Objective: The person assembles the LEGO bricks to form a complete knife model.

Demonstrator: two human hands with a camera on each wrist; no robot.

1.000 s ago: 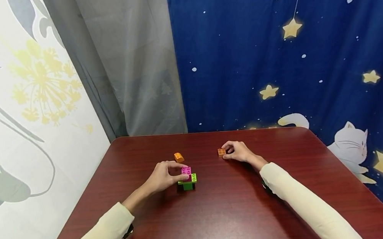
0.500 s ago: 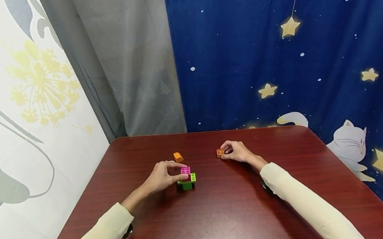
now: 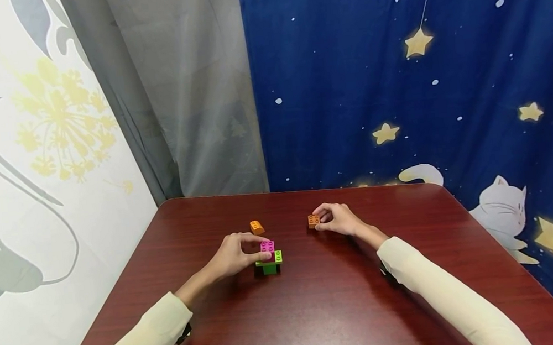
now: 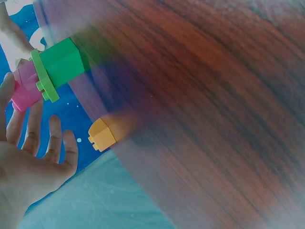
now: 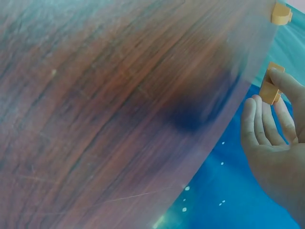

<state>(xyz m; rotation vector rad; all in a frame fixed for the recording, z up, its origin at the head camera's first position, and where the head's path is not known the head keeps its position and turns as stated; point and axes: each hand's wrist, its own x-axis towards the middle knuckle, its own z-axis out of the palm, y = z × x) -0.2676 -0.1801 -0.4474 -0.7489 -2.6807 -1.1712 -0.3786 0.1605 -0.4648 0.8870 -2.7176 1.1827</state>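
- Head view: pinching the pink brick [image 3: 267, 245] in the lower middle with the left hand [image 3: 229, 255], right above the lime plate [image 3: 278, 257].
- Same view: gripping the square orange brick [image 3: 313, 222] by the right hand's [image 3: 342, 219] fingertips, slid a bit left since a second ago.
- Left wrist: holding pink at the left edge, last two fingers spread clear.
- Right wrist: pinching orange, upper right, thumb opposite fingertips.

1. Toy-brick stack [image 3: 273, 258] on tbl [image 3: 291, 321], R of L hand [image 3: 232, 256].
2. Curved-top brick [image 3: 257, 227] on tbl, behind stack.
3. Four-stud brick [image 3: 313, 222] R of both, at R hand's [image 3: 339, 220] L.
4. Curtains [image 3: 322, 79] behind tbl.
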